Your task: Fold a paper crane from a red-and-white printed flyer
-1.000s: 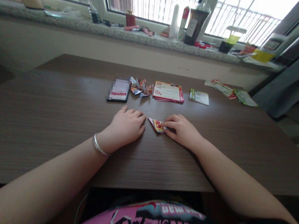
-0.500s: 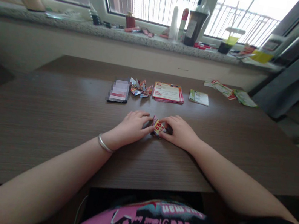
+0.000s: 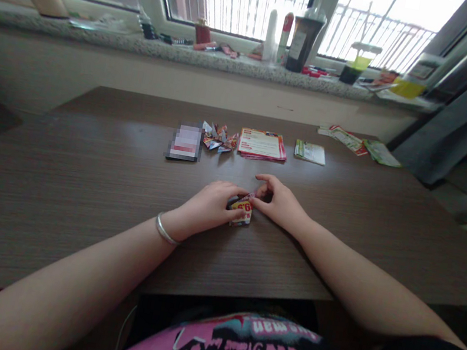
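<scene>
A small folded piece of printed paper (image 3: 242,211), yellow with red figures, is between my hands just above the table. My left hand (image 3: 212,202) grips it from the left, thumb across its face and fingers behind. At its upper right corner, my right hand (image 3: 279,201) pinches a raised flap with thumb and a bent finger, while the index finger stretches away. Beyond the hands lies a cluster of folded paper pieces (image 3: 220,139) with orange and white patterns. A stack of printed leaflets (image 3: 262,144) with a red border is to its right.
A phone-sized dark-edged object (image 3: 185,143), its face blurred out, lies left of the folded pieces. Small green-edged cards (image 3: 310,152) and loose leaflets (image 3: 349,139) are at the table's back right. Bottles and a dark cup (image 3: 304,40) stand on the windowsill (image 3: 234,63).
The folded paper has turned and moved slightly toward me. My left hand has shifted with it; my right hand has gone from its right side to its upper corner.
</scene>
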The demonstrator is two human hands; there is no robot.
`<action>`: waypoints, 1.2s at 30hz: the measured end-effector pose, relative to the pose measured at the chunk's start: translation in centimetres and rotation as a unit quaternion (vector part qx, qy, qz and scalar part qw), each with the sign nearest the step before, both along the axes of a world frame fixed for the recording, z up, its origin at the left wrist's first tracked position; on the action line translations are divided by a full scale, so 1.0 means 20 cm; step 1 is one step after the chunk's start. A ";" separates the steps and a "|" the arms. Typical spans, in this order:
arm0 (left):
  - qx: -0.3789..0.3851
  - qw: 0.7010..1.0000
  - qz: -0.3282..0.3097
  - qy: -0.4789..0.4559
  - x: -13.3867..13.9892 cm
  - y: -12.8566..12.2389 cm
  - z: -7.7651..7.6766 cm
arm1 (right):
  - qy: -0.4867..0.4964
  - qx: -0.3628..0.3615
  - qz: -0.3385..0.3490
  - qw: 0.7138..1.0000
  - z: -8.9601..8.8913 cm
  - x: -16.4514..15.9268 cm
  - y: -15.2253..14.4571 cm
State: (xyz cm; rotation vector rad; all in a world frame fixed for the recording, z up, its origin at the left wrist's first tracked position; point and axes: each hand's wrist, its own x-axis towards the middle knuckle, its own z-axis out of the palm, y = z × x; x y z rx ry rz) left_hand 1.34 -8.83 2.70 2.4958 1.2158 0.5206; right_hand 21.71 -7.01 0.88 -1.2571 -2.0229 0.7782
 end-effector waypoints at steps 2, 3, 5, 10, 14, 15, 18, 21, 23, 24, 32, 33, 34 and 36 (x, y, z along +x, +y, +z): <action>-0.018 0.999 0.010 -0.025 0.00 0.00 0.00 | -0.012 0.015 -0.001 1.000 -0.01 0.01 0.01; -0.032 0.998 0.019 -0.042 0.01 0.00 0.00 | -0.018 0.022 0.000 1.000 -0.01 0.01 0.01; -0.068 0.994 0.036 -0.080 0.01 0.00 0.00 | -0.026 0.028 0.002 0.999 -0.01 0.01 0.01; -0.116 0.983 0.041 -0.136 0.03 -0.01 -0.01 | -0.052 0.037 0.013 0.998 0.00 0.00 0.01; -0.063 0.992 0.056 -0.095 0.02 0.02 -0.03 | -0.109 0.081 0.033 0.990 0.01 0.00 0.01; -0.044 0.995 0.054 -0.076 0.01 0.03 -0.03 | -0.120 0.091 0.042 0.988 0.01 0.01 0.01; -0.003 0.998 0.051 -0.037 -0.01 0.04 -0.05 | -0.131 0.114 0.068 0.982 0.01 0.01 0.01; 0.032 0.998 0.063 -0.002 -0.02 0.04 -0.06 | -0.138 0.132 0.087 0.978 0.01 0.02 0.00; 0.041 0.998 0.055 0.014 -0.03 0.04 -0.06 | -0.144 0.134 0.094 0.976 0.01 0.02 0.00; 0.043 0.998 0.047 0.019 -0.03 0.03 -0.05 | -0.145 0.133 0.096 0.976 0.01 0.02 0.00; 0.043 0.998 0.028 0.020 -0.03 0.03 -0.05 | -0.145 0.145 0.100 0.974 0.03 0.03 0.00; 0.047 0.998 0.029 0.018 -0.03 0.03 -0.05 | -0.150 0.154 0.100 0.972 0.03 0.03 -0.01; 0.049 0.998 0.030 0.016 -0.02 0.02 -0.04 | -0.155 0.164 0.097 0.969 0.03 0.03 -0.01; 0.048 0.998 0.030 0.006 -0.02 0.02 -0.03 | -0.166 0.188 0.082 0.965 0.05 0.04 -0.01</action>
